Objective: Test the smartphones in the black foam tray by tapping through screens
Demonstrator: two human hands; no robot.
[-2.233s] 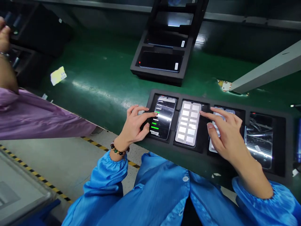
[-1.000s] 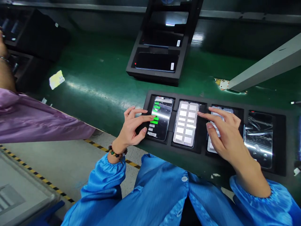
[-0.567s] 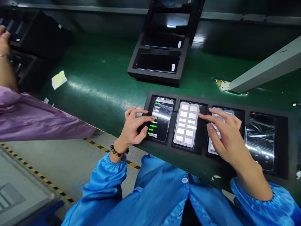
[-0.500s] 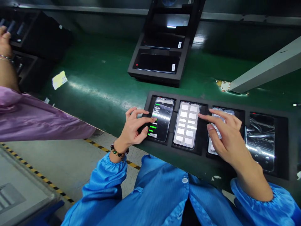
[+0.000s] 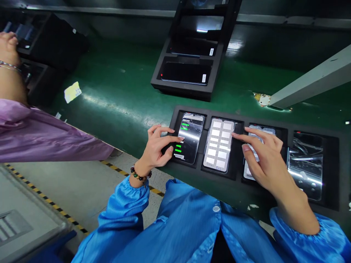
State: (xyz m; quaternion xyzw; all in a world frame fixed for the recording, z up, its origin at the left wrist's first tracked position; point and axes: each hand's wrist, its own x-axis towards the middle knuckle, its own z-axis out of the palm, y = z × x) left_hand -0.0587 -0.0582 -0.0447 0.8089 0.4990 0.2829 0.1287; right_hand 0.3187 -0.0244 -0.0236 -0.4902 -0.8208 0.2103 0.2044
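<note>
A black foam tray (image 5: 236, 175) lies along the front of the green table, with several smartphones in its slots. Over the leftmost smartphone (image 5: 189, 140), dark with green and white lines of text, my left hand (image 5: 157, 146) has its fingers apart and the index fingertip at the screen. Beside it is a second smartphone (image 5: 219, 146) with a grid of white blocks; my right index fingertip is at its right edge. My right hand (image 5: 263, 153), fingers spread, partly covers a third lit smartphone (image 5: 249, 168). A dark smartphone (image 5: 305, 164) with reflections sits at the right end.
Behind stands another black foam tray (image 5: 181, 87) holding dark smartphones. A grey metal post (image 5: 315, 76) slants in at the right. On the left are a yellow paper (image 5: 72, 92), black trays (image 5: 60, 40) and a co-worker's arm (image 5: 12, 80) in a purple sleeve.
The lines of text on the leftmost smartphone's screen have shifted. Both my hands keep nearly the same pose. The co-worker's hand has moved slightly to the right.
</note>
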